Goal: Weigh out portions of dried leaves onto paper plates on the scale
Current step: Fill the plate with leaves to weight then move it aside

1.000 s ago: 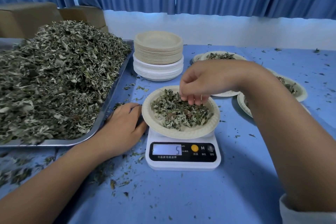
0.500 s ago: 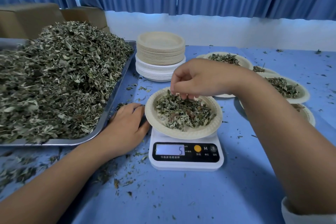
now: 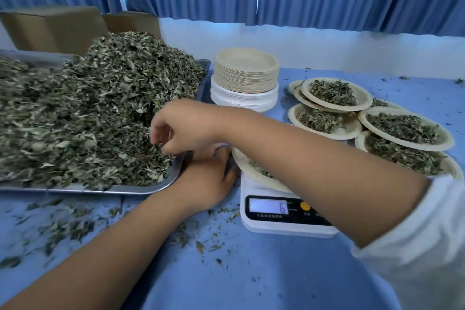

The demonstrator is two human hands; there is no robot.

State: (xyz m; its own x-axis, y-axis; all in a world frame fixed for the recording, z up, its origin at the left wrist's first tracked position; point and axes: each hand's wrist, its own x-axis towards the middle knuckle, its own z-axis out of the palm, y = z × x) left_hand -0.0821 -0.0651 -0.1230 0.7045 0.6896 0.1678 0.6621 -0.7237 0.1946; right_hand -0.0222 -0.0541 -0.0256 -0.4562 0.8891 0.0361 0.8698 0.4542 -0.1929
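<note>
A big heap of dried leaves (image 3: 100,113) fills a metal tray (image 3: 141,189) on the left. My right hand (image 3: 186,126) reaches across to the heap's near right corner, its curled fingers pinching at the leaves. A white digital scale (image 3: 254,189) stands right of the tray, and its display reads 6. On it sits a paper plate (image 3: 247,168) with leaves, mostly hidden behind my right forearm. My left hand (image 3: 208,181) rests flat on the blue table between the tray and the scale, holding nothing.
A tall stack of empty paper plates (image 3: 246,68) stands behind the scale. Several filled plates (image 3: 407,128) overlap at the right. Cardboard boxes (image 3: 55,27) sit behind the tray. Loose leaf bits litter the blue tablecloth (image 3: 226,272) in front.
My right hand left the plate on the scale and swung left to the heap on the tray. The scale reading went from 5 to 6. My left hand stayed put.
</note>
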